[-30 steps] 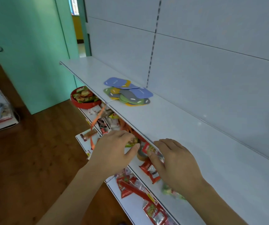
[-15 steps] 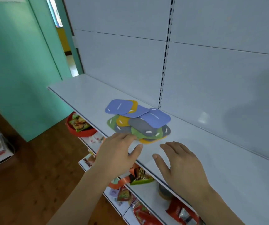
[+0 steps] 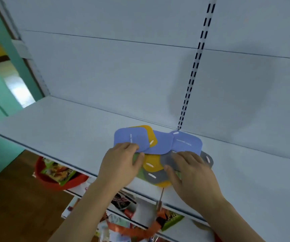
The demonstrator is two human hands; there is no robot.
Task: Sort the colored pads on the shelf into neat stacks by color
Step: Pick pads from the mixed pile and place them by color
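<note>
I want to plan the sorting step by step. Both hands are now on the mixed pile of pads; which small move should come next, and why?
Probably the left hand should lift off the top-left blue pad its fingers touch: it lies uppermost, over a yellow pad, while the right hand rests on the grey pad.

Both hands moved up from the shelf's front edge onto the mixed pile of pads point(image 3: 158, 151) at frame centre, left hand point(image 3: 121, 163) now on the leftmost blue pad point(image 3: 132, 138), right hand point(image 3: 189, 172) now resting on a grey pad point(image 3: 168, 158), pile larger in frame than before
</note>
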